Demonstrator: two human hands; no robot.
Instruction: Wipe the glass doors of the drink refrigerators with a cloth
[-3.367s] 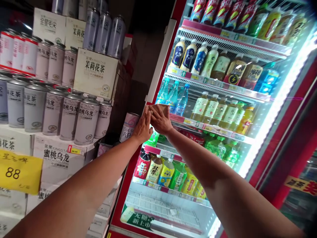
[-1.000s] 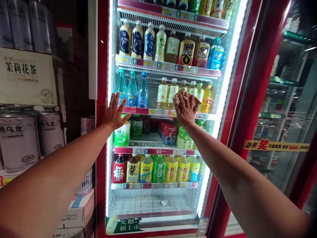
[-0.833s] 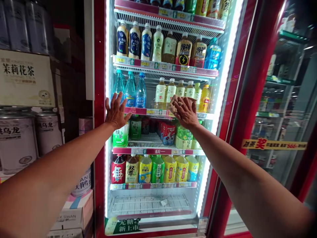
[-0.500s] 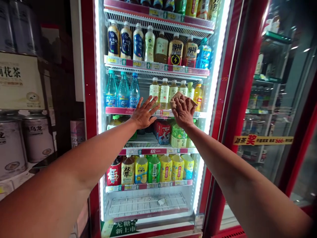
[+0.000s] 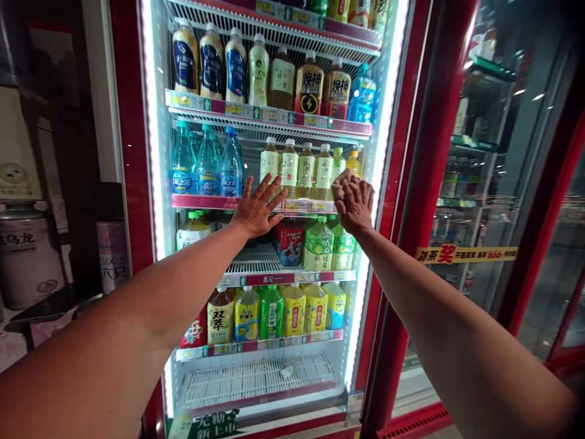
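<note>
Tan cloth [image 5: 339,182] is bunched and gripped under the right hand's [image 5: 357,204] curled fingers, likely so it won't slip on the glass door [image 5: 249,149], while the left hand's [image 5: 256,212] fingers spread wide apart, maybe for balance.

From the head, we look forward and slightly down, near the lit drinks fridge [image 5: 274,210], facing its shelves.

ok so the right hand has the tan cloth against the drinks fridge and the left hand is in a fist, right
Not quite: the left hand is open, fingers spread, not in a fist, as the head view shows. The right hand does have the tan cloth against the drinks fridge.
</note>
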